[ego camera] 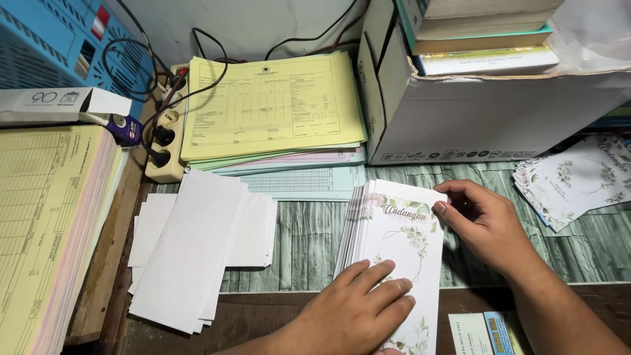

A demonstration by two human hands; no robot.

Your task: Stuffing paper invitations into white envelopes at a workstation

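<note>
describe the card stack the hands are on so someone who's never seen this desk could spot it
Start at the big white cardboard box at the back right; just in front of it, on the grey-green wood-pattern tabletop, lies a fanned stack of tall cards. The left hand presses its lower end, the right hand its top corner. Unlike the blank white slips to its left, it has a floral print.

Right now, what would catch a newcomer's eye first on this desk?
Most striking is the stack of floral cards at centre front, with the left hand flat on top and the right hand pinching its upper right corner. To its left lies a fan of blank white slips. Behind them sits a pile of yellow forms, beside a white cardboard box with books in it.
</note>
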